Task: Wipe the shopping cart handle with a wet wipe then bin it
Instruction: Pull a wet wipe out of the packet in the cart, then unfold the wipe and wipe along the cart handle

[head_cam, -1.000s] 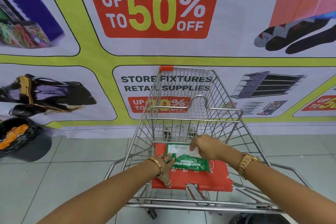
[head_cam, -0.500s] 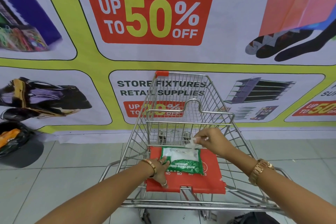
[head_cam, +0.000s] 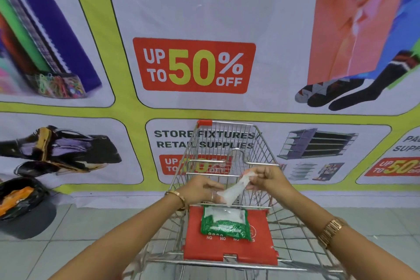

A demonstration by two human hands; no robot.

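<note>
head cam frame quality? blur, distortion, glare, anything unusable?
Head view: wide-angle bowing, banner lines curve toward the edges; motion blur smears the left hand, right hand and wet wipe stretched between them; corners soft; lighting flat and even, no strong glare; wipes pack on the red cart seat stays readable enough.

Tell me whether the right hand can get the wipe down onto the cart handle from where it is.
Probably yes: the right hand holds the wet wipe above the cart handle, with nothing between them.
</note>
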